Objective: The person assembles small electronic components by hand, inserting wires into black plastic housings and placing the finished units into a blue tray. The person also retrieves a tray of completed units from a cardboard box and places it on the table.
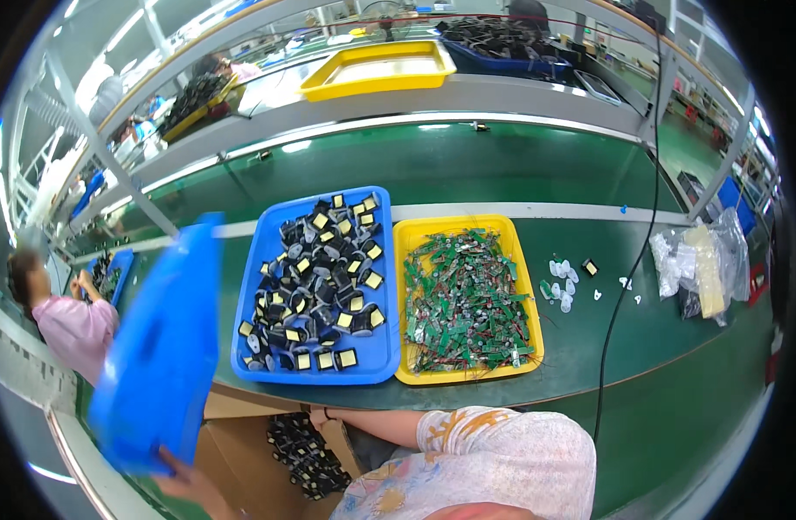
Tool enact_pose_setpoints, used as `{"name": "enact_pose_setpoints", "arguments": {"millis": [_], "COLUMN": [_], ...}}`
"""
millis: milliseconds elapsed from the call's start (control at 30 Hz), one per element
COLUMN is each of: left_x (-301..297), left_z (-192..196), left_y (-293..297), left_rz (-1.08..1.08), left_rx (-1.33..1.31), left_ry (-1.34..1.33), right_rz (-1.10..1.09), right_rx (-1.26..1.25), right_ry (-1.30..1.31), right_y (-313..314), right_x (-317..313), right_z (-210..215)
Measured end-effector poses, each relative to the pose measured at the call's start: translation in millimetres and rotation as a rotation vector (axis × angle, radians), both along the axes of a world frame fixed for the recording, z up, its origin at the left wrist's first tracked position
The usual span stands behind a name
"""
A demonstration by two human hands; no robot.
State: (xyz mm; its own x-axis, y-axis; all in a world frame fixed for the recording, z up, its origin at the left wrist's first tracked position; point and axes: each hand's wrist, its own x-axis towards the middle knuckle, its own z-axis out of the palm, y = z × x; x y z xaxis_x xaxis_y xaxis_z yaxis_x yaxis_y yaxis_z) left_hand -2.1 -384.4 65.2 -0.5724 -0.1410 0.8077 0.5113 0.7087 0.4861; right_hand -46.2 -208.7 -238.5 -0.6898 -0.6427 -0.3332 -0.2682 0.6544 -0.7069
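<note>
My left hand (190, 485) grips the lower edge of a blue plastic tray (168, 347), which is tipped up steeply on the left and blurred. Below it stands an open cardboard box (229, 451) holding a heap of small black parts (307, 455) with pale yellow squares. At the box's inner side, beside those parts, is my right hand (319, 419); its fingers are too hidden to read. On the green bench, a second blue tray (385, 347) is filled with similar black parts. Touching its right side, a yellow tray (529, 325) carries a pile of small green circuit boards with thin wires.
Right of the trays lie white plastic pieces (565, 286), a single black part (590, 267) and clear bags (701, 269). A black cable (627, 286) hangs across the bench. Another yellow tray (380, 87) sits on the rack above. A person in pink (73, 329) works at far left.
</note>
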Motion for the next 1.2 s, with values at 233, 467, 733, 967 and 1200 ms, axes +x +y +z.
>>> {"name": "enact_pose_setpoints", "arguments": {"millis": [233, 467, 733, 967, 1200], "left_x": [115, 201, 173, 174, 243], "left_z": [-116, -223, -366, -480, -555], "left_y": [-98, -136, -137, -140, -213], "left_rz": [0.560, 0.629, 0.751, 1.033, 0.468], "left_rx": [0.342, 0.277, 0.625, 0.684, 1.547], "left_ry": [-0.332, -0.853, -1.107, -1.189, -1.113], "right_rz": [0.134, 0.148, -0.322, -0.122, 0.295], "right_rx": [0.041, -0.027, 0.012, -0.024, -0.204], "right_ry": [0.180, 0.277, -0.246, -0.030, 0.081], "right_y": [10, 28, 22, -19, -110], "right_x": [0, 5, 20, 69, 192], "right_z": [-42, 2, 35, 67, 133]}}
